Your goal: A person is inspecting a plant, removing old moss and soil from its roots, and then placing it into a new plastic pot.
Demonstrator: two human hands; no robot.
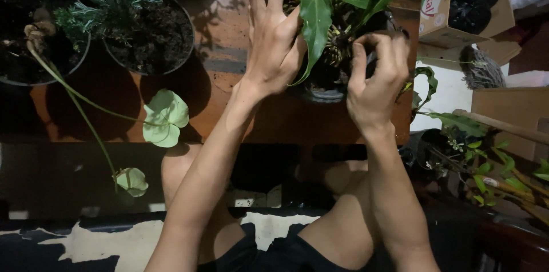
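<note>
— Looking toward twelve o'clock: where are the hands?
— Both on the leafy potted plant [334,32] on the wooden surface [229,26]. The left hand [274,37] curls loosely at its rim; the right hand [374,74] pinches near the stems.
— Pinching what?
— Can't tell; leaves and shadow hide the fingertips, and the pot is mostly covered.

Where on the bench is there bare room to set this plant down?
Bare wood lies between the dark pot and the left hand, and along the near edge below both hands. The far left is crowded with pots; the right end with the box and leaves.
</note>
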